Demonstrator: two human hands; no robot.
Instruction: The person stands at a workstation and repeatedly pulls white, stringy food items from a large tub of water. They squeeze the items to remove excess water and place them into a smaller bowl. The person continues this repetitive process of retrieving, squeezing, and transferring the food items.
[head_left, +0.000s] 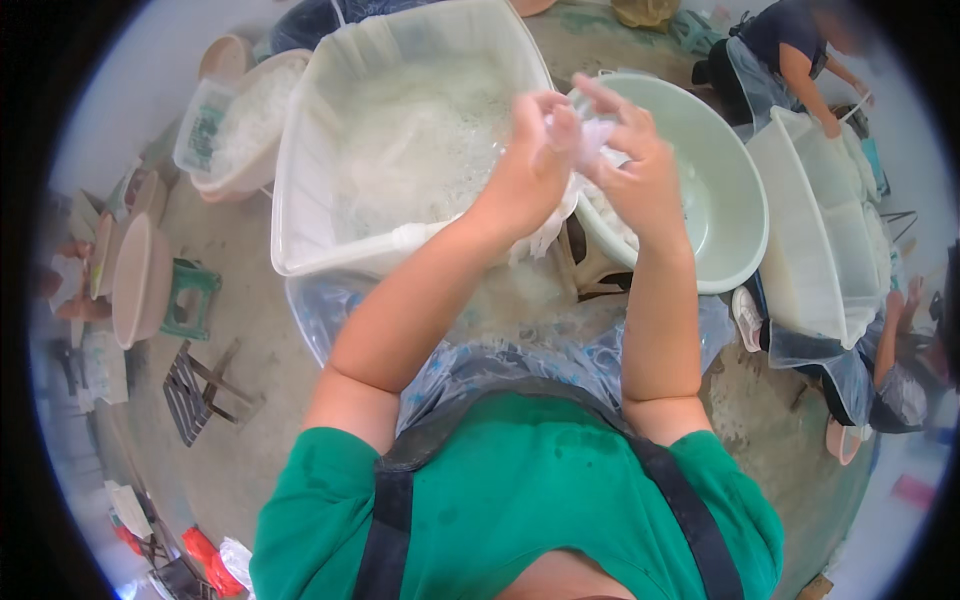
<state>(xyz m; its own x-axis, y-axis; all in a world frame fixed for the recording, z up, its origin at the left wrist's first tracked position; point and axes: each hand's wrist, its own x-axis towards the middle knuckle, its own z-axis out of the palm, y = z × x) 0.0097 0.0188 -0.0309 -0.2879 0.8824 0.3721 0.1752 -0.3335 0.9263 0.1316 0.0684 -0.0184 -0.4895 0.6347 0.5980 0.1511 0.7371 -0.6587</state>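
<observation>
Both of my hands are raised close together over the gap between two tubs, and their fingers are blurred. Between them is a wet, whitish translucent material (594, 136), too blurred to name. My left hand (536, 161) has bent fingers at its left side; my right hand (634, 161) has fingers partly spread at its right side. To the left stands a white rectangular plastic tub (311, 142) of cloudy, bubbly water. A pale green round basin (731, 187) lies under and beyond my right hand, with whitish pieces near its left rim. More whitish material hangs below my left hand.
A pink basin (262, 120) of whitish material stands at the upper left. A green plastic stool (191, 296) and a slatted folding stool (191, 394) are at the left. Co-workers sit around a white tub (799, 240) at the right; another person is at the far left.
</observation>
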